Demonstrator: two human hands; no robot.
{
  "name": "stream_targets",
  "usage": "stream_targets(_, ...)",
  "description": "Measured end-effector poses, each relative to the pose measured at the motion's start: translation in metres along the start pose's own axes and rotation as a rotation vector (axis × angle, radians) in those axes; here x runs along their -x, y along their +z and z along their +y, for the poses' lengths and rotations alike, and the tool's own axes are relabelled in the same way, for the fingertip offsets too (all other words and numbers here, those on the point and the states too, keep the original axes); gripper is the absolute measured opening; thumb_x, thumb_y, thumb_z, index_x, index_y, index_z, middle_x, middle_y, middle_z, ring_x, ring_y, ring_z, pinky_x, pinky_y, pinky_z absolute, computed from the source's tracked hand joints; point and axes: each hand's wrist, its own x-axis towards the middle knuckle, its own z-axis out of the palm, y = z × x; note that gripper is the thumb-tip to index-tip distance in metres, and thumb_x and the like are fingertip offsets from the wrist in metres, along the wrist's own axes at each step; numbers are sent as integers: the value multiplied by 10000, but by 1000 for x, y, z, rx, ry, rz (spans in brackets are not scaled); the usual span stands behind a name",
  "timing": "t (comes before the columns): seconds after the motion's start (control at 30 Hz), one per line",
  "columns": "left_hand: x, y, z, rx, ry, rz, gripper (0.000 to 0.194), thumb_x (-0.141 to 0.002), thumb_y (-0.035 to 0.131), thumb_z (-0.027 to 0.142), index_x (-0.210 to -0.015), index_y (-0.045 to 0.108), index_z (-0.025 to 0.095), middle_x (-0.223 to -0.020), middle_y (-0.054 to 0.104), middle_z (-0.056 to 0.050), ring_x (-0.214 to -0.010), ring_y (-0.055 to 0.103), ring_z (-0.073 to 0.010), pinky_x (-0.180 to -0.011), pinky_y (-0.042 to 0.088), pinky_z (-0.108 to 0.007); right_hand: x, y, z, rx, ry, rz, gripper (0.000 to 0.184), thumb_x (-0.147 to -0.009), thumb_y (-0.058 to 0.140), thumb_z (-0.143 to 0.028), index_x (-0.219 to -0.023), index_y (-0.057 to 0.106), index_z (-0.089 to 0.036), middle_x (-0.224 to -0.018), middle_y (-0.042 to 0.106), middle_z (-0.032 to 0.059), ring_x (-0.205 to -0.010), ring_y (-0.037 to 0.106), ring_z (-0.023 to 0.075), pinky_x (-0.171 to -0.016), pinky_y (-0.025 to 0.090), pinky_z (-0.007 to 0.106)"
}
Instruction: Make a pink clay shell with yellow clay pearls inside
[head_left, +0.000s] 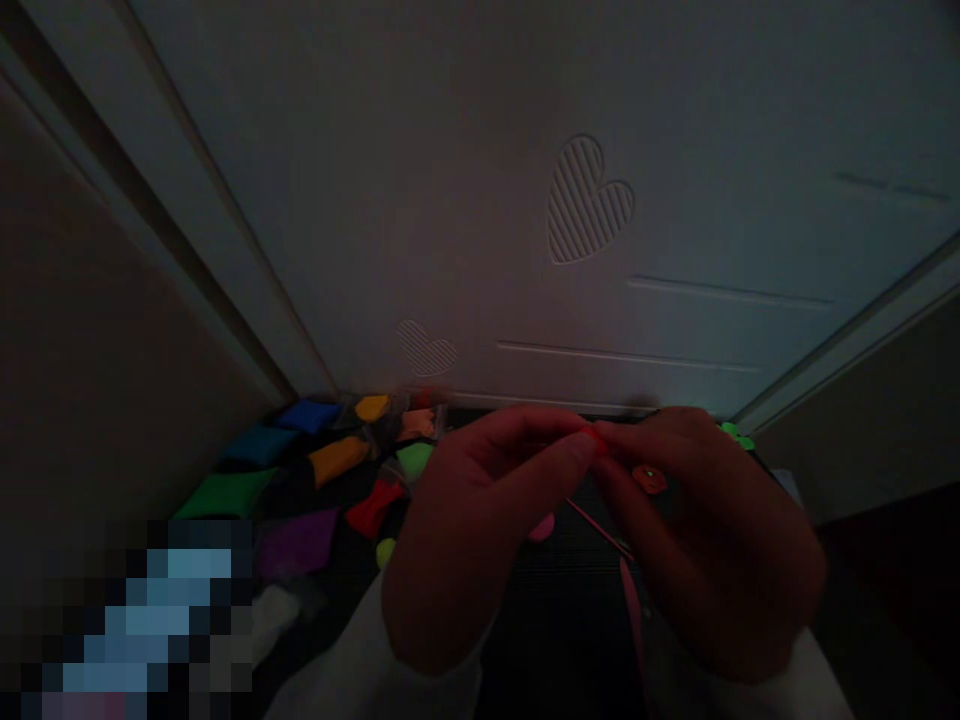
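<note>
The scene is very dark. My left hand (465, 540) and my right hand (712, 550) meet at their fingertips, both pinching a small red piece of clay (594, 438) between them. A small orange flower-like clay shape (649, 478) shows against my right hand's fingers. A thin pink stick tool (626, 570) lies on the dark ribbed surface (562, 610) below the hands. A pink bit of clay (541, 528) peeks out under my left hand. White sleeves cover both wrists.
Several coloured clay packets lie at the left: blue (309, 415), green (225, 493), orange (337, 458), purple (300, 545), red (373, 508). A white door with heart reliefs (589, 200) stands just behind. A green clay bit (736, 433) sits past my right hand.
</note>
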Motion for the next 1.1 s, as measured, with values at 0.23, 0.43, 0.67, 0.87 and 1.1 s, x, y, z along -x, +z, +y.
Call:
stream_targets(0.23,2,1,1,39,-18,16,30,-654,682,243,-684,686,241,-627,605,35,-499,440,-72,-415,328,-160,-1,2,0,1,-7,53,269,-738,627,-93,-973,601,-222,-803,619,-7,-754,538,120,-668,435,296)
stream_targets(0.43,1,-1,0,30,9,14,48,-671,666,272,-706,695,256,-669,635,28,-528,476,-78,-415,326,-162,2,2,1,-72,23,67,295,-738,622,-73,-984,599,-234,-829,624,-15,-777,545,119,-685,446,294)
stream_targets(0.67,1,0,6,3,-35,53,35,-662,685,250,-695,697,249,-686,643,29,-552,506,-75,-418,350,-153,0,5,2,-74,-11,121,324,-710,638,-40,-977,601,-219,-827,635,-18,-812,564,128,-708,451,292)
stream_targets(0.87,1,0,8,53,-12,18,97,-732,623,234,-670,695,248,-674,656,41,-621,555,-80,-471,391,-149,0,3,3,-80,3,106,304,-715,631,-39,-960,607,-217,-844,640,-21,-810,563,123,-717,449,291)
stream_targets(1.1,-7,1,-4,213,-21,-101,76,-727,627,245,-696,681,203,-727,656,16,-705,565,-112,-681,447,-219,0,5,0,-177,63,135,283,-722,634,-58,-946,621,-230,-776,638,-29,-782,575,128,-692,445,290)
